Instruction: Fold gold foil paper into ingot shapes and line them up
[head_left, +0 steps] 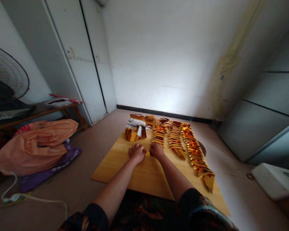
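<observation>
Both hands, L [136,152] & R [156,149], pinch gold foil piece [147,153]; no legible writing.

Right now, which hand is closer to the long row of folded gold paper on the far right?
Right. The right hand is nearer that row; the left hand lies beyond it, farther left.
</observation>
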`<state>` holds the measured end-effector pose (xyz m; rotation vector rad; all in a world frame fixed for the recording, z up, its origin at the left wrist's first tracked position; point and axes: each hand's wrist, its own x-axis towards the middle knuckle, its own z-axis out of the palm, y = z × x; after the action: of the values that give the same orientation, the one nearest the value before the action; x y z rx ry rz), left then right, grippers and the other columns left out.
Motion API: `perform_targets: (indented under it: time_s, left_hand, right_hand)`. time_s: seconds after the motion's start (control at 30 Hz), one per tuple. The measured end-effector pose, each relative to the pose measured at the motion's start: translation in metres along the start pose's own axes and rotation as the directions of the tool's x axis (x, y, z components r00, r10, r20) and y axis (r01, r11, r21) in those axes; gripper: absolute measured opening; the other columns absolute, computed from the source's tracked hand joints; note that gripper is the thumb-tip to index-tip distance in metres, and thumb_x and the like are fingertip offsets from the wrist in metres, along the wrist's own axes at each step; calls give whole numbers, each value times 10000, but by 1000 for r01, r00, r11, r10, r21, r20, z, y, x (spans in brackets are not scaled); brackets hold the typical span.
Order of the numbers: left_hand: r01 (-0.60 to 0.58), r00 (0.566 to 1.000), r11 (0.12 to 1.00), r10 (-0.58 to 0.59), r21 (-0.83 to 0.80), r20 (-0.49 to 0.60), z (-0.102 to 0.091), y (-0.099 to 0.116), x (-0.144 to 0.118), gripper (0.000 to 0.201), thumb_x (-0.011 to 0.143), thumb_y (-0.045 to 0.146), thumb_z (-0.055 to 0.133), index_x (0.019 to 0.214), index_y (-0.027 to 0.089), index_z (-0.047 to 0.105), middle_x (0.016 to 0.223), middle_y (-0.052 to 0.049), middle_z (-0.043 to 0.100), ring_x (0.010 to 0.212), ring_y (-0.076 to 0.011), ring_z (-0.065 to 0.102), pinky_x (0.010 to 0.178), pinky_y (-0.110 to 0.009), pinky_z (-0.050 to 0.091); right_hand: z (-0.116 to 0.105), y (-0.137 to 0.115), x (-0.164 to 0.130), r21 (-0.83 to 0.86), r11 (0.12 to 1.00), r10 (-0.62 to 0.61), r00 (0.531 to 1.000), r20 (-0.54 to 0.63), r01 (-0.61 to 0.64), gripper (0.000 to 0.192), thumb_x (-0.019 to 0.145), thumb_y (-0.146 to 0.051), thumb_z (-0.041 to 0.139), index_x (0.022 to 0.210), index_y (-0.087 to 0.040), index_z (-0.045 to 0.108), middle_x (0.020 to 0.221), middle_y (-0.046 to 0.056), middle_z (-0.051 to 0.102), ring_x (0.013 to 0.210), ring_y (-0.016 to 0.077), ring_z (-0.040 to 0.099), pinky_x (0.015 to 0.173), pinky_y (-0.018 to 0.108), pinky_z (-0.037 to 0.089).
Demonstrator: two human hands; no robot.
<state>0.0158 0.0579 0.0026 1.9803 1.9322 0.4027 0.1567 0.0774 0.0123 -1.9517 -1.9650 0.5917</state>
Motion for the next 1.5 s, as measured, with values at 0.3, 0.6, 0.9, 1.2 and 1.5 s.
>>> perform_targets:
  time_s: [0.3, 0.6, 0.9, 1.2, 1.5]
  left_hand:
    - [-361, 923, 931, 364, 49, -121, 9, 0, -16, 208, 800, 267, 619, 984, 326, 698, 1152, -7, 617, 1113, -221, 469, 929, -375, 338]
    - [-409, 903, 911, 413, 57, -116, 6, 5, -18, 154, 828, 274, 594, 925, 290, 711, 1018, -12, 669, 1014, -201, 511, 861, -358, 342]
    - [-449, 884, 889, 457, 95, -102, 7, 8, -16, 139, 841, 249, 586, 934, 252, 689, 982, -30, 654, 991, -199, 520, 859, -351, 347]
    - [-503, 850, 850, 520, 157, -91, 12, 8, -13, 215, 912, 252, 475, 921, 230, 689, 929, -60, 631, 954, -206, 523, 832, -350, 362]
    - [-467, 862, 868, 489, 169, -130, 11, 10, -15, 183, 887, 254, 502, 947, 221, 672, 953, -64, 629, 962, -213, 538, 823, -331, 404]
  right_hand:
    - [3, 8, 2, 143, 989, -32, 999, -16, 34, 132, 715, -89, 532, 756, -174, 624, 694, -1, 655, 642, 118, 581, 566, 179, 371]
    - [-11, 48, -29, 177, 930, -309, 945, -105, 323, 110, 746, -158, 574, 814, -193, 654, 858, 13, 655, 810, 140, 598, 733, 222, 450]
    - [-16, 49, -39, -100, 879, -472, 881, -36, 466, 153, 853, -180, 546, 907, -213, 685, 941, 34, 640, 909, 140, 570, 798, 210, 420]
    - [-13, 46, -44, -195, 871, -471, 880, -62, 452, 187, 912, -240, 499, 927, -221, 685, 965, 38, 632, 947, 139, 557, 804, 201, 412]
    - [-6, 46, -44, -337, 845, -459, 887, -55, 416, 232, 943, -212, 426, 893, -188, 651, 925, 65, 629, 888, 159, 546, 774, 232, 422]
